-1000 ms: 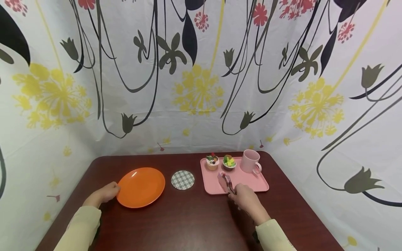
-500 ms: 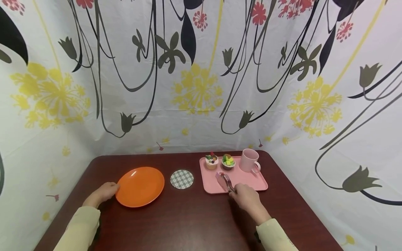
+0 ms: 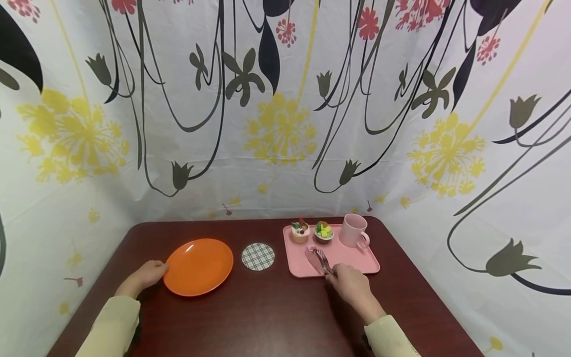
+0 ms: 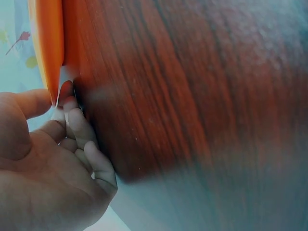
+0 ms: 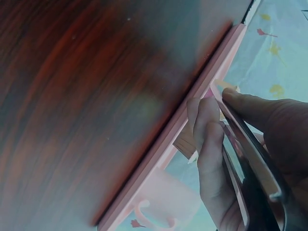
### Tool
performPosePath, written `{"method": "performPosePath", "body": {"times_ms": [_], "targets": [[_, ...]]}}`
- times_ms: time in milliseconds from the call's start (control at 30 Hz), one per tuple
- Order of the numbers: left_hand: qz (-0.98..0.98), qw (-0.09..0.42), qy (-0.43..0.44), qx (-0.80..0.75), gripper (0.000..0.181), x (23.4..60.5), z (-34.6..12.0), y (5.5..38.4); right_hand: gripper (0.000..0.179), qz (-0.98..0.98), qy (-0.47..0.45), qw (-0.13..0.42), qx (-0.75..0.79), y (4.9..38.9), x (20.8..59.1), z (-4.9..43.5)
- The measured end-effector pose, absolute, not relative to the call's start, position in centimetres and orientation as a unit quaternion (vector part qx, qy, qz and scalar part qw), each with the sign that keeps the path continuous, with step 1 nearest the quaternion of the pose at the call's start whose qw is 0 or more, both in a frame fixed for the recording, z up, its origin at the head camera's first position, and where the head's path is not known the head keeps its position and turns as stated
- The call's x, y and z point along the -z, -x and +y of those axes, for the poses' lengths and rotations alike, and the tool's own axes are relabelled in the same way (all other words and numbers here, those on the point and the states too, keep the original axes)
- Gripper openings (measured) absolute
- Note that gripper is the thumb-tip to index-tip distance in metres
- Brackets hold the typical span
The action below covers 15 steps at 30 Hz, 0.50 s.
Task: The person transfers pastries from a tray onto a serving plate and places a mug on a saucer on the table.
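Observation:
In the head view my left hand (image 3: 144,277) is at the left rim of a round orange plate (image 3: 198,267). The left wrist view shows the plate's edge (image 4: 47,43) pinched between thumb and fingers. My right hand (image 3: 352,287) grips metal cutlery: a fork (image 3: 324,260) and, beside it, a second shiny piece whose kind is unclear. Their front ends are over the near part of a pink tray (image 3: 301,267). In the right wrist view, two metal handles (image 5: 252,168) run through the fingers, with the tray edge (image 5: 159,149) behind.
Two small decorated cupcakes (image 3: 300,232) (image 3: 323,232) and a pink mug (image 3: 354,230) stand along the tray's far side. A round checked coaster (image 3: 258,257) lies between plate and tray. A flower-patterned curtain (image 3: 285,188) hangs behind the dark wooden table (image 3: 250,317).
The camera view shifts very slightly. Both hands, the plate and the cutlery stay essentially where they were.

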State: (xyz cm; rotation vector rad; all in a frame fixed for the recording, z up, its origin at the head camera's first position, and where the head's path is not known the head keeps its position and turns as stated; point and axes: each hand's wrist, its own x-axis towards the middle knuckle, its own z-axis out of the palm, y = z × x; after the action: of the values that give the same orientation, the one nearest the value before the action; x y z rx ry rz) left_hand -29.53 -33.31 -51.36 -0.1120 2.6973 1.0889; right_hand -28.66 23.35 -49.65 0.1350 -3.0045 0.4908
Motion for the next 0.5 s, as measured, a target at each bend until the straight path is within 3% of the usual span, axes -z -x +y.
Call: {"method": "performPosePath", "body": {"times_ms": [500], "targets": [[0.906,0.121,0.049,-0.403,0.038,52.3,-34.2,29.6,0.025,-0.986,-0.032,0.053,-0.157,28.8,49.4,23.0]]}}
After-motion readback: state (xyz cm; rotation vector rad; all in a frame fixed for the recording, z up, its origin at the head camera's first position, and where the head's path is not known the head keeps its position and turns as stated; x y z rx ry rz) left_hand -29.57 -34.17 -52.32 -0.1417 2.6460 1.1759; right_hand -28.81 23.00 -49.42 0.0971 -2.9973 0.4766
